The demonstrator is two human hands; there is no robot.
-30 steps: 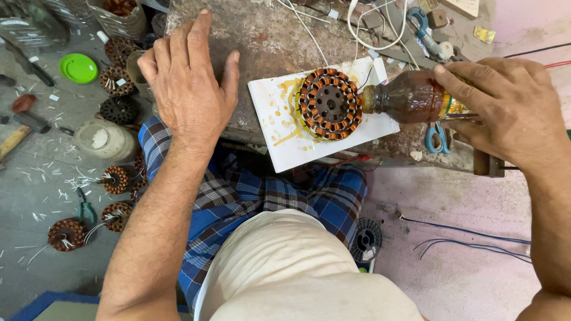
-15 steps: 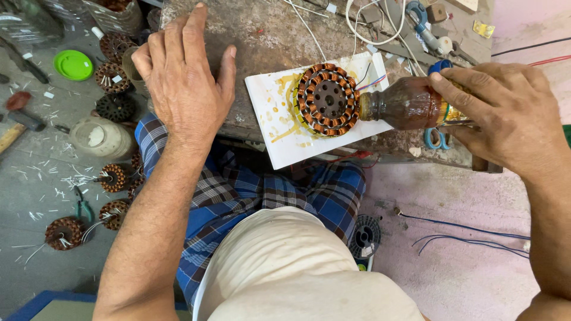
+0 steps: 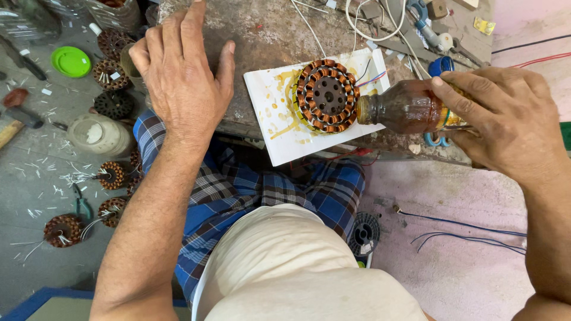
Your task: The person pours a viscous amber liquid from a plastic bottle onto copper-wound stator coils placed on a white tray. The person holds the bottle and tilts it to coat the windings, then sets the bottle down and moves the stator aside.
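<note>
Right hand (image 3: 505,119) fingers wrap a brown bottle (image 3: 410,110), tipped toward the copper coil (image 3: 326,95) on a white tray (image 3: 267,107); probably light, slippery. Left hand (image 3: 181,77) lies flat, empty, on the counter (image 3: 267,30).

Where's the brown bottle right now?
Head view, right side: the brown bottle lies tipped in the right hand, mouth at the wound stator on the white tile.

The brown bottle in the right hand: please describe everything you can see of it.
The brown bottle looks like ribbed, see-through plastic with dark liquid inside. It lies almost sideways, uncapped, its mouth touching the rim of the round copper-wound coil on the stained white tile. The right hand grips its rear part, which hides the base.
</note>
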